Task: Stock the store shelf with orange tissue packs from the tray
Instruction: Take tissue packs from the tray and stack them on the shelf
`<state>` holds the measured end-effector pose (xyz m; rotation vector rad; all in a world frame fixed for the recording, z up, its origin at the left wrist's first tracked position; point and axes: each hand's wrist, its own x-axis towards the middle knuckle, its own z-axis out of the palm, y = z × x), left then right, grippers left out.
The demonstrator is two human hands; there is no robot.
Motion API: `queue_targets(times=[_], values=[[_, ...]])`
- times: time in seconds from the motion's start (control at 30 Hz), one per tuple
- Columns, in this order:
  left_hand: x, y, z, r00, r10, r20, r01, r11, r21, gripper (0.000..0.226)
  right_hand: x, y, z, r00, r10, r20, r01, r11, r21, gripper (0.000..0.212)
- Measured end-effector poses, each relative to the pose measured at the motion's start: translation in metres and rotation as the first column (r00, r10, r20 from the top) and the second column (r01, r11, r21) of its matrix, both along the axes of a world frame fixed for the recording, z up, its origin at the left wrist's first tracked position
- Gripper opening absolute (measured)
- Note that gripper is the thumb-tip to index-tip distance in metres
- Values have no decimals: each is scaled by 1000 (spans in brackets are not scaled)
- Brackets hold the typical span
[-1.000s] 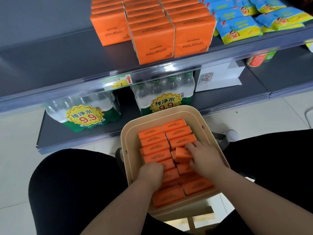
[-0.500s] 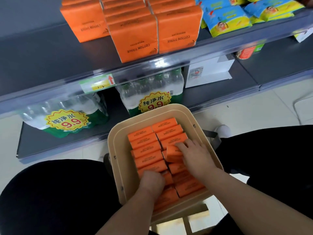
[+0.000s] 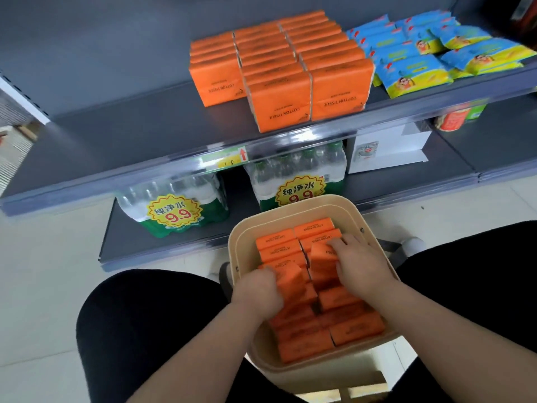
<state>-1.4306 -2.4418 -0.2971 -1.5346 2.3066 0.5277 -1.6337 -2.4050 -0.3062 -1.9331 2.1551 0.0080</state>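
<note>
Grey shelf [image 3: 116,135]: blue packs [image 3: 412,74] beside orange tissue packs [image 3: 279,103]; water [image 3: 180,205] beneath.

both arms reach down; left hand [image 3: 257,289] and right hand [image 3: 363,266] each grip a tissue pack [image 3: 290,280].

Even, moderately bright light falls from overhead. A white glare patch sits on the clear plastic price rail [image 3: 302,138] edging the dark grey metal shelf [image 3: 116,135]. The shrink-wrapped water bottles [image 3: 180,196] beneath lie in its shade. The pale tiled floor [image 3: 37,286] looks washed out, and the black trouser legs [image 3: 145,330] lose all detail. Wide-angle distortion bows the rail. Everything is soft: print on the orange tissue packs [image 3: 357,330] in the beige plastic tray [image 3: 241,257] smears, and the left hand [image 3: 255,292] and right hand [image 3: 360,269] have fuzzy outlines.
</note>
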Motion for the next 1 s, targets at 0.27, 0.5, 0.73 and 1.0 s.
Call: queue_targets(times=[0.27, 0.5, 0.73, 1.0], values=[[7, -34, 74, 938, 120, -324, -175, 974, -146, 39, -3, -22, 71, 998, 31, -53, -39, 987, -154, 47], [10, -69, 148, 958, 64, -280, -110, 982, -151, 32, -10, -43, 143, 996, 65, -57, -76, 969, -234, 48], [38, -120, 219, 899, 168, -403, -344, 841, -417, 32, 4, -84, 208, 995, 93, -36, -99, 877, -470, 51], [51, -190, 237, 931, 249, -266, -360, 747, -560, 39, 3, -165, 256, 995, 11, -95, -66, 803, -592, 54]])
